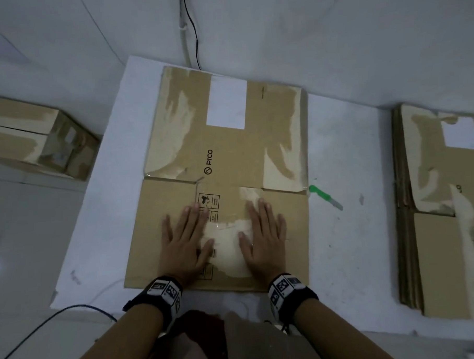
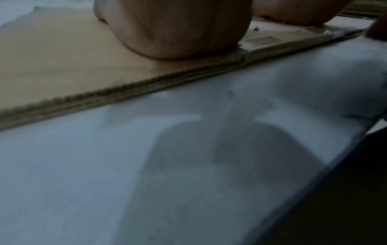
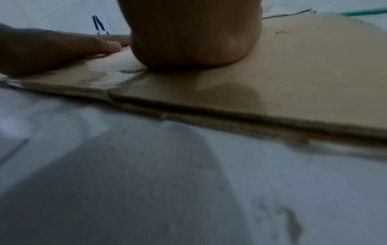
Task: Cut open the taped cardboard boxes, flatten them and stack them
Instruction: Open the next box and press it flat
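While both palms were down on it, the flattened box (image 1: 225,180) lay in the middle of the white table (image 1: 350,242), its near edge just in front of the person. Left hand (image 1: 185,244) and right hand (image 1: 263,238) sat side by side on the near panel, fingers straight and spread, gripping nothing, just pressing. Wrist views showed the heels of both hands squashing the corrugated edge down.

My guess: it was light but springy, so the creases would want to pop back up. Torn patches and leftover tape looked a bit slick. I'd have grabbed it by the long side edges, not the ragged flaps. A stack of flattened boxes (image 1: 443,211) waited to the right, a green-handled knife (image 1: 325,197) lay between, and a still-taped box (image 1: 38,136) sat off left.
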Demonstrator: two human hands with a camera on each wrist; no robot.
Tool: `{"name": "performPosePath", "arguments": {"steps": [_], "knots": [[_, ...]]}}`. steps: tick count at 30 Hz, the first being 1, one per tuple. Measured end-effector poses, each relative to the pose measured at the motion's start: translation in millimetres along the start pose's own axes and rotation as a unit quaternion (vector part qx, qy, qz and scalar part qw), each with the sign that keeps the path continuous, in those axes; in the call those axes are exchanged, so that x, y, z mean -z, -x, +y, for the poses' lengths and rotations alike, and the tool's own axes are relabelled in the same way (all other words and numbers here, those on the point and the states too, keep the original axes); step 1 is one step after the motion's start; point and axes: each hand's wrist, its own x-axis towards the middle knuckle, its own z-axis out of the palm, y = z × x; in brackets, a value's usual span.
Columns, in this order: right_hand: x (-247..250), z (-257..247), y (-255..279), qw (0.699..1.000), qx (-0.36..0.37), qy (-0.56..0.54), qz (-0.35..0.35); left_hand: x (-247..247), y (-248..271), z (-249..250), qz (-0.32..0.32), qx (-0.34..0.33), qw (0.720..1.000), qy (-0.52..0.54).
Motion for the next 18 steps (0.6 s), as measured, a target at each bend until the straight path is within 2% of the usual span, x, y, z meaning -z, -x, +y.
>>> {"name": "performPosePath", "arguments": {"steps": [7, 12, 15, 18], "knots": [[-3, 1, -3, 1.0, -0.011, 0.011, -0.022, 0, -2, 0, 0.002, 0.014, 1.0, 0.008], [4, -1, -5, 0.999, -0.007, -0.047, 0.001, 6, -4, 1, -0.013, 0.023, 0.999, 0.04], [4, -3, -28, 0.999, -0.01, -0.024, 0.02, 12, -27, 4, -0.012, 0.014, 0.998, 0.065], [5, -1, -74, 0.999, -0.029, 0.016, 0.026, 20, -75, 2, 0.001, 0.004, 0.998, 0.065]]}}
